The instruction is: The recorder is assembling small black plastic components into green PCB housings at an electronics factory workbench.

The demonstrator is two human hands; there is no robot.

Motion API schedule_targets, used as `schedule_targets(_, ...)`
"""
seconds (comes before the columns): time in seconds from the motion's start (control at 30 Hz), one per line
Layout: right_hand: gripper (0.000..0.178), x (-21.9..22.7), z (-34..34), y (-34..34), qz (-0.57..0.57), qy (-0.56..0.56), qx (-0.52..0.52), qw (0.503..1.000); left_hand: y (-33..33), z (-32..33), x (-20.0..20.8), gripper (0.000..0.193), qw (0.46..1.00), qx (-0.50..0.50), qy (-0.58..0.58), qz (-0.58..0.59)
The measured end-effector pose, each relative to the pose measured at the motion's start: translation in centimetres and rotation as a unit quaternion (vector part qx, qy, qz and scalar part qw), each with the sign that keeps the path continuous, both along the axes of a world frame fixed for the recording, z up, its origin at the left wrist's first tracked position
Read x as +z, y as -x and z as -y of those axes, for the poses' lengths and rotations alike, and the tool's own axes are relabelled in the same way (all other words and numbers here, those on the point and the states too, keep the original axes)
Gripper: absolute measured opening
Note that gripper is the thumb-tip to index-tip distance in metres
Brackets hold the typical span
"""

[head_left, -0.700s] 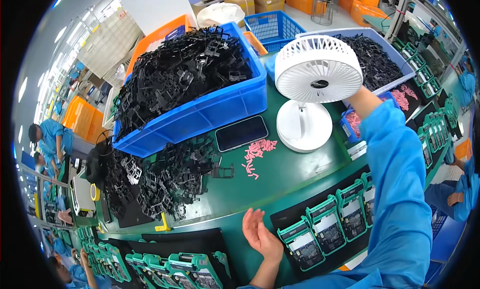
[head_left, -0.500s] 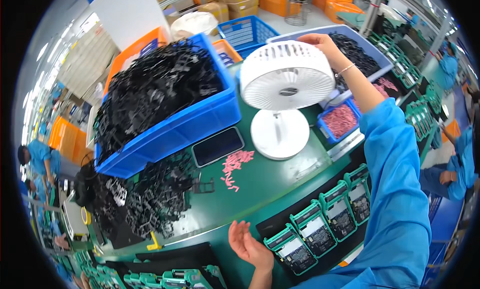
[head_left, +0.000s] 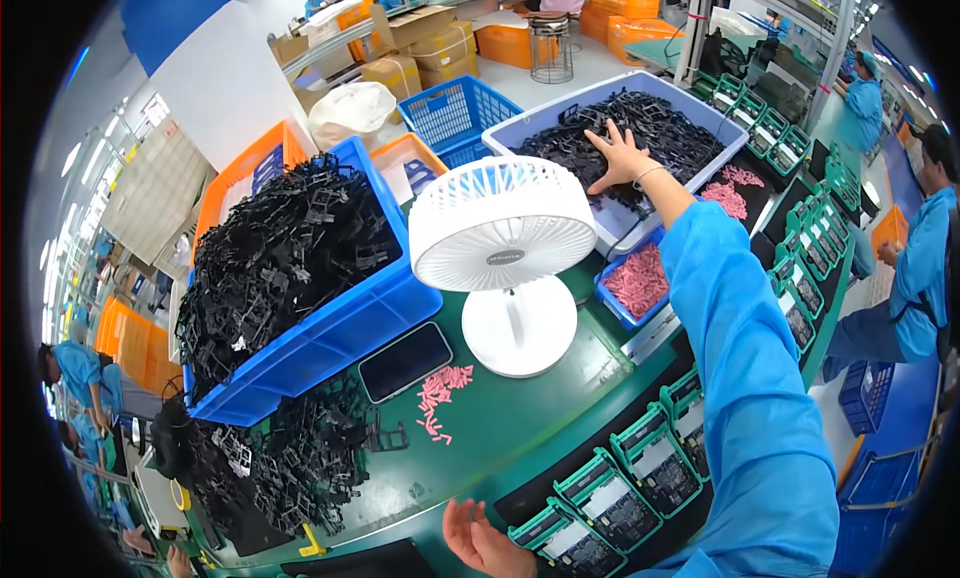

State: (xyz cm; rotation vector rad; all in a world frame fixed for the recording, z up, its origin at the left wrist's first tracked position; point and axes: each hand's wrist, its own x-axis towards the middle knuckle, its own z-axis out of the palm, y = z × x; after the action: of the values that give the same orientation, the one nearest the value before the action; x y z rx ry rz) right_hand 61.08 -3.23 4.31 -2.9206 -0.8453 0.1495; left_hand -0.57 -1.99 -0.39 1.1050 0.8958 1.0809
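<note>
Right hand splayed, looks empty, over black parts that could snag if tangled; left hand half-curled, empty, careless swing might bump the green fixture alongside.

Lettering shows on dark hub of white fan: one short line, pale letters, too small here for sure reading. Fan stands on green counter, away from near edge. White patches inside green frames, along near edge: any print too small for reading.
</note>
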Motion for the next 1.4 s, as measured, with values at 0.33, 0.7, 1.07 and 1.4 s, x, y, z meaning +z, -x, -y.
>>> schedule_targets(0.33, 0.099, -0.4, -1.7, -5.7, 0.093, -0.098, 0.0, 0.991, 0.8, 0.3, -0.4, 0.036, 0.998, 0.02, 0.024, -0.057)
schedule_targets(0.7, 0.081, -0.2, -0.4, -7.5, -0.046, -0.002, 0.052, 0.998, -0.2, 0.1, 0.8, 0.036, 0.981, 0.042, 0.131, -0.136)
schedule_targets(1.07, 0.135, 4.9, 3.9, -0.9, -0.121, 0.132, 0.201, 0.963, 1.5, -0.7, -2.0, 0.034, 0.997, -0.036, 0.032, -0.059)
schedule_targets(1.4, 0.106, 0.3, 6.1, -3.8, 0.005, 0.041, 0.212, 0.976, 1.4, -0.4, -2.0, 0.033, 0.997, -0.036, 0.055, -0.041)
